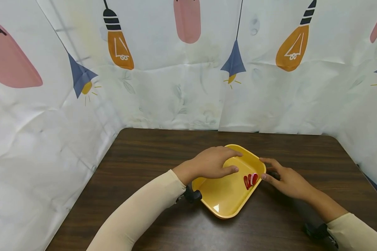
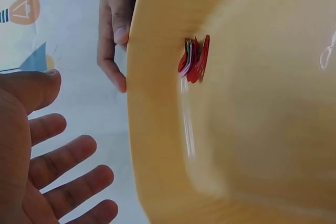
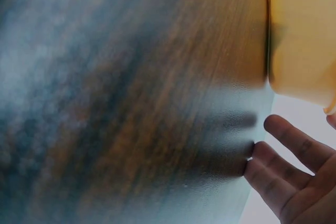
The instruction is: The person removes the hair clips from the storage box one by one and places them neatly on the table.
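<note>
A yellow tray (image 1: 223,195) lies at an angle on the dark wooden table. Against its right wall sit several small red hair clips (image 1: 250,180), bunched together, with a pinkish-white one among them; the left wrist view shows the bunch of clips (image 2: 194,60) close up. My left hand (image 1: 214,163) hovers over the tray's left side, fingers spread and holding nothing. At the tray's right corner, my right hand (image 1: 287,181) touches the outer rim with thumb and index fingertips. The other fingers (image 3: 286,169) extend low beside the tray, near the tabletop.
The brown wood-grain table (image 1: 157,146) extends around the tray on all sides. Behind it and to the left hangs a white sheet (image 1: 176,97) printed with lamps and bulbs. A dark wrist camera (image 1: 192,194) on my left wrist sits just over the tray's left edge.
</note>
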The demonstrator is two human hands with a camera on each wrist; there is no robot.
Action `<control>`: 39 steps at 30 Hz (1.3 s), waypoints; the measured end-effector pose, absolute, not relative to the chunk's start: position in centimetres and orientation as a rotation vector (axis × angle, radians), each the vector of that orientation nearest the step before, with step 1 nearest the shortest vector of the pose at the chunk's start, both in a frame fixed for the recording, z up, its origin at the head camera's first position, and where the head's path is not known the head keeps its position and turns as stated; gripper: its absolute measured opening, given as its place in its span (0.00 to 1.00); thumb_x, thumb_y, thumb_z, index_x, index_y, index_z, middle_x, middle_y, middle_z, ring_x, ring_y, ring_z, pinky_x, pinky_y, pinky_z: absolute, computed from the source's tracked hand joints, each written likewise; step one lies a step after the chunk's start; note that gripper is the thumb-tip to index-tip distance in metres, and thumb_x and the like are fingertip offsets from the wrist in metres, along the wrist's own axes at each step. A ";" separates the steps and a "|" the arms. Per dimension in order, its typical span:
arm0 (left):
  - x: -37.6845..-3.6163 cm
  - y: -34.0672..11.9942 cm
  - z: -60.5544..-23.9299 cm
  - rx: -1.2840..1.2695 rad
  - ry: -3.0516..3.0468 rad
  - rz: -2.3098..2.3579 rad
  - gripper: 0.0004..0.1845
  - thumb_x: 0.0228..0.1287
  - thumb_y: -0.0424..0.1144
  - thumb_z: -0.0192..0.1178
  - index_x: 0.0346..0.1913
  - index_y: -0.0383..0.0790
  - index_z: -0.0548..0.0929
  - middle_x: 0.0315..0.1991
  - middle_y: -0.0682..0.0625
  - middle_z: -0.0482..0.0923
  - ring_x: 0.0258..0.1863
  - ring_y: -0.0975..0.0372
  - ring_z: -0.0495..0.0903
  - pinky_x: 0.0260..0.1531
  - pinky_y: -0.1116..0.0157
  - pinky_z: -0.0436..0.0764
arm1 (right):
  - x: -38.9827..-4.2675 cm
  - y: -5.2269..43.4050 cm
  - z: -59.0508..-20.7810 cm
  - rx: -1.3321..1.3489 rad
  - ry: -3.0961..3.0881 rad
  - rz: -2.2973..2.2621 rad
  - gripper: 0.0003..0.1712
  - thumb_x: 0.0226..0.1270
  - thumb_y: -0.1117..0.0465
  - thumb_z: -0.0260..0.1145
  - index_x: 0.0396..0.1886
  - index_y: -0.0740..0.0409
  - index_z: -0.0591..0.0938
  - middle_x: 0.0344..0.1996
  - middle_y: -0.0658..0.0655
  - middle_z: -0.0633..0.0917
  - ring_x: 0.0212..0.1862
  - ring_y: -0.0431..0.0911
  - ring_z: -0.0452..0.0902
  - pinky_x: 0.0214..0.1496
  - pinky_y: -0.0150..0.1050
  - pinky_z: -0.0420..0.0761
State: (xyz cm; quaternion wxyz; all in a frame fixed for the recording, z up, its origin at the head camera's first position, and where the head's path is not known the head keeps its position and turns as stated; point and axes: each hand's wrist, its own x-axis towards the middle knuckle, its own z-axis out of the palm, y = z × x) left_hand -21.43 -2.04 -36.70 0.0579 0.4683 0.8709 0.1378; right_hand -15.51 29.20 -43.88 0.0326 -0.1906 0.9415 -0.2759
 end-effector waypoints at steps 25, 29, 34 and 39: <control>-22.4 1.1 -38.8 1.320 2.601 0.389 0.25 0.76 0.57 0.57 0.68 0.51 0.79 0.66 0.58 0.76 0.67 0.65 0.71 0.65 0.63 0.71 | -15.6 29.3 -43.8 -0.584 2.891 -0.836 0.35 0.78 0.44 0.61 0.78 0.40 0.59 0.58 0.65 0.83 0.46 0.58 0.86 0.42 0.61 0.83; -22.6 1.7 -39.1 1.322 2.595 0.376 0.24 0.75 0.57 0.58 0.67 0.52 0.80 0.64 0.59 0.77 0.66 0.65 0.72 0.65 0.65 0.70 | -15.6 29.3 -43.9 -0.586 2.893 -0.839 0.35 0.78 0.44 0.61 0.78 0.40 0.60 0.57 0.64 0.84 0.46 0.58 0.86 0.42 0.61 0.83; -22.8 2.3 -39.5 1.329 2.565 0.373 0.23 0.75 0.54 0.60 0.66 0.50 0.81 0.62 0.59 0.79 0.64 0.66 0.74 0.66 0.68 0.68 | -15.6 29.3 -44.0 -0.585 2.889 -0.849 0.35 0.78 0.44 0.61 0.78 0.40 0.60 0.57 0.64 0.84 0.45 0.56 0.87 0.41 0.59 0.83; -22.9 3.0 -40.0 1.319 2.546 0.355 0.22 0.74 0.52 0.60 0.65 0.49 0.81 0.61 0.58 0.79 0.63 0.67 0.74 0.66 0.70 0.66 | -15.6 29.3 -44.0 -0.585 2.884 -0.856 0.35 0.78 0.44 0.61 0.78 0.40 0.60 0.57 0.64 0.84 0.44 0.55 0.87 0.40 0.58 0.84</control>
